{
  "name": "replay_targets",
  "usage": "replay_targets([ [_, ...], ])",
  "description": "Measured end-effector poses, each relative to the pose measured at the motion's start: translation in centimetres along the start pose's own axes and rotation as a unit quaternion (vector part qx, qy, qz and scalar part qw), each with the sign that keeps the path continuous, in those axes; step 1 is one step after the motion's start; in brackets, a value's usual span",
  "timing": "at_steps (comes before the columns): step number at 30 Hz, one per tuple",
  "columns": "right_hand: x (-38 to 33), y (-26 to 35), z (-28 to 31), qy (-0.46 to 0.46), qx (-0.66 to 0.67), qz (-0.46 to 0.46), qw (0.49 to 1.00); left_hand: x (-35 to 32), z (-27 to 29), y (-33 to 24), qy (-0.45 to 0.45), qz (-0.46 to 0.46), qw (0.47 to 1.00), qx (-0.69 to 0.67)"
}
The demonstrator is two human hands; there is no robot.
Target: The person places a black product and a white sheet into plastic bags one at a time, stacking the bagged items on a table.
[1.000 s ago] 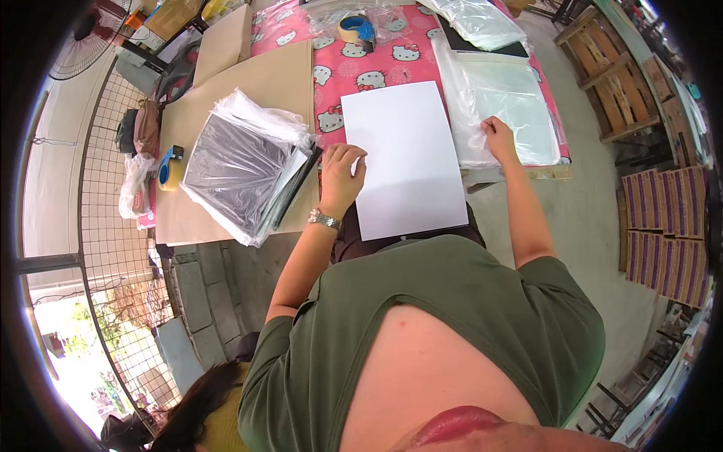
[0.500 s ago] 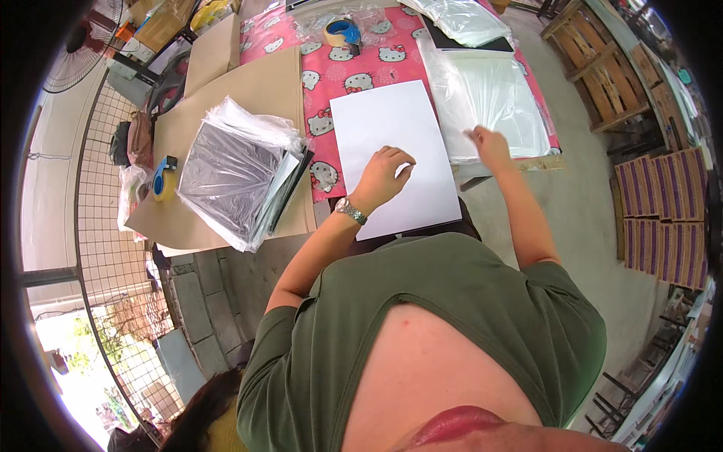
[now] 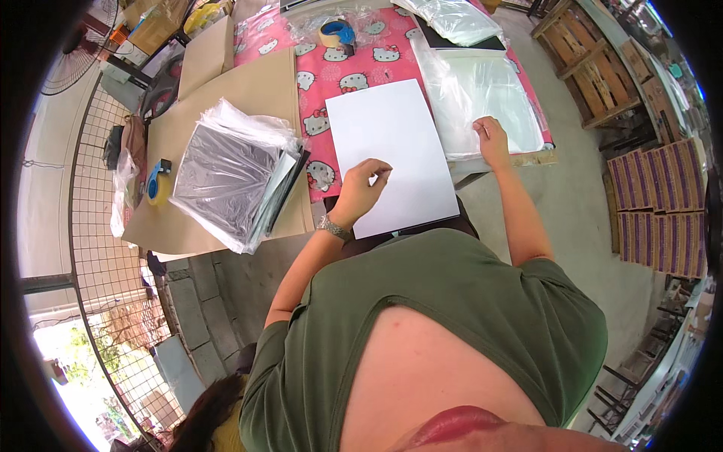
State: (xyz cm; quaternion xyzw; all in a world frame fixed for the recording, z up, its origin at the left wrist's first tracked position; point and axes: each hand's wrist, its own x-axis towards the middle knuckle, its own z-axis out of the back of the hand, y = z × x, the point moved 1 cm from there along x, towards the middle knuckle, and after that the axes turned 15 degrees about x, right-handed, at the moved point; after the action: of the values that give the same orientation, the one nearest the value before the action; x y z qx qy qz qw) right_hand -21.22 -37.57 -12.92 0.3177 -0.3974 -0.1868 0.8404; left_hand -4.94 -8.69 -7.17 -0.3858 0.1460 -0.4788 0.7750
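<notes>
A stack of large white sheets (image 3: 399, 135), apparently with dark edges beneath, lies in front of me, its near end at my lap. My left hand (image 3: 364, 188) hovers over its left side, fingers curled and thumb tip close to the fingertips, with nothing visible between them. To the right lies a pile of clear plastic bags (image 3: 452, 98). Over its near right part is my right hand (image 3: 491, 142), fingers bent together at the plastic; whether they pinch a bag is hidden. At left, a plastic-wrapped pack of dark and white sheets (image 3: 226, 169) rests on brown cardboard (image 3: 256, 83).
The table has a pink cartoon-print cover (image 3: 354, 64). A blue tape dispenser (image 3: 337, 35) stands at the back, another tape dispenser (image 3: 159, 183) at far left. More bagged packs (image 3: 456, 19) lie at the back right. Stacked cartons (image 3: 655, 177) and wooden crates (image 3: 587, 64) stand farther right.
My left hand has shifted slightly down and left, its thumb and fingers closer together. My right hand stays over the bags, less blurred; the plastic's radiating folds have flattened.
</notes>
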Motion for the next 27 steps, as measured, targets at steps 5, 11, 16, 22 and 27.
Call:
replay_targets([
  [5, 0.7, 2.6, 0.7, 0.044, 0.054, -0.024, 0.997, 1.9, -0.8, -1.1, 0.037, -0.067, 0.994, 0.08],
  [11, 1.2, 14.1, -0.4, 0.17, 0.182, -0.152, 0.956, 4.5, -2.4, -5.3, -0.018, -0.127, 0.991, -0.029],
  [16, 2.9, 17.4, -0.1, 0.202, 0.307, -0.208, 0.907, 4.2, -1.0, -3.3, 0.088, 0.058, 0.94, -0.324],
  [22, 3.9, 18.0, -2.8, 0.266, 0.304, -0.3, 0.864, 2.5, 1.6, -1.9, -0.049, 0.079, 0.861, -0.499],
  [27, 5.1, 17.9, -7.0, 0.081, 0.304, -0.012, 0.949, 1.2, 3.3, -3.2, -0.057, 0.144, 0.881, -0.448],
])
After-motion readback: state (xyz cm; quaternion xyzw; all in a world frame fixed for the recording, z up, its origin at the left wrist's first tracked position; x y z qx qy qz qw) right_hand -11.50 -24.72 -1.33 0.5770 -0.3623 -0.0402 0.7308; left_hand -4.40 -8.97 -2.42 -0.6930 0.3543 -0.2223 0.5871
